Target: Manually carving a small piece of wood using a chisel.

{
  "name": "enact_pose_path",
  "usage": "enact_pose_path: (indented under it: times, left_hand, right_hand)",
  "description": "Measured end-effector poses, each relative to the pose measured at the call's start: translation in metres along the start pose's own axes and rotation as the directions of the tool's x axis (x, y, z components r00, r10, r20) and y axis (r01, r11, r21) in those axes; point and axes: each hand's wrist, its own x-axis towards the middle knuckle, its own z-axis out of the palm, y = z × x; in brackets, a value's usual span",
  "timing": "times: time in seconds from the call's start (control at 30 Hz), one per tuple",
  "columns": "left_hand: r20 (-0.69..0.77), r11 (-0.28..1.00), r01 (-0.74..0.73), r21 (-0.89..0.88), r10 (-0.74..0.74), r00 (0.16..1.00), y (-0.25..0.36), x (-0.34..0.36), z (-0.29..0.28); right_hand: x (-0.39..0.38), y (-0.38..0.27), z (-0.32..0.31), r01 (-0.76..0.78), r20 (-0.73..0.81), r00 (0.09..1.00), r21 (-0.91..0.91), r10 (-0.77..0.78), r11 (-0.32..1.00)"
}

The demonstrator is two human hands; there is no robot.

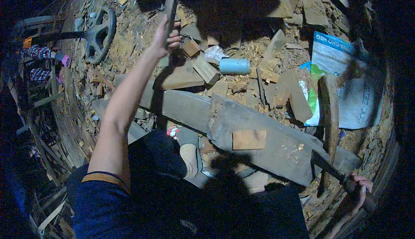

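the left hand (166, 38) is clamped on a narrow wooden strip (170, 7), thumb on one side and fingers on the other, with the strip's long edges pointing away from the person and its far end sticking out free beyond the grip. the right hand (363, 182), well apart to the right and nearer the body, is closed around the handle of a dark chopping tool (330, 167); the tool's head reaches inward, over the near right part of a thick plank (281, 161), and whether it touches is unclear. just beyond that head, a curved wooden piece (330, 109) crosses the plank's far edge, narrowing the room there. between the two grips the plank slants across, a small flat block (249, 139) lying on its face, inside the edges. right of the left grip, a blue can (234, 66) lies on its side among offcuts. beyond the right grip a printed sack (346, 105) spreads out; left of the left grip is a spoked wheel (103, 35).
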Motion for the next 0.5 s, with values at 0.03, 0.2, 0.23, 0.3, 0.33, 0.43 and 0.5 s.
enact_pose_path:
  times: [0.03, 0.2, 0.23, 0.3, 0.33, 0.43, 0.5]
  left_hand:
    - [-0.098, 0.999, -0.044, 0.007, 0.045, 0.994, -0.009, 0.009, 0.007]
    - [-0.123, 0.996, -0.08, 0.033, 0.083, 0.989, -0.062, 0.002, 0.102]
    - [-0.014, 0.995, 0.048, -0.084, -0.05, 0.999, -0.066, -0.001, 0.111]
    - [0.358, 0.941, 0.228, -0.249, -0.13, 0.925, -0.075, -0.006, 0.128]
    - [0.472, 0.881, 0.339, -0.33, -0.156, 0.867, -0.081, -0.013, 0.138]
    - [0.686, 0.793, 0.464, -0.396, -0.081, 0.723, -0.097, -0.034, 0.159]
    - [0.739, 0.792, 0.519, -0.322, -0.132, 0.66, -0.101, -0.041, 0.167]
  right_hand:
    - [-0.002, 0.002, -0.002, -0.057, -0.05, 0.997, -0.005, 0.057, 0.998]
    - [0.005, -0.007, -0.001, -0.087, -0.05, 0.995, 0.015, 0.088, 0.996]
    - [0.007, -0.006, -0.005, -0.085, -0.001, 0.996, 0.025, 0.085, 0.996]
    - [0.008, -0.007, -0.006, -0.086, 0.039, 0.996, 0.026, 0.085, 0.996]
    - [0.009, -0.008, -0.005, -0.088, 0.08, 0.993, 0.076, 0.082, 0.993]
    - [-0.001, -0.02, 0.031, -0.072, -0.221, 0.972, 0.019, 0.074, 0.997]
    - [0.006, -0.018, 0.042, -0.063, -0.164, 0.985, -0.057, 0.053, 0.996]
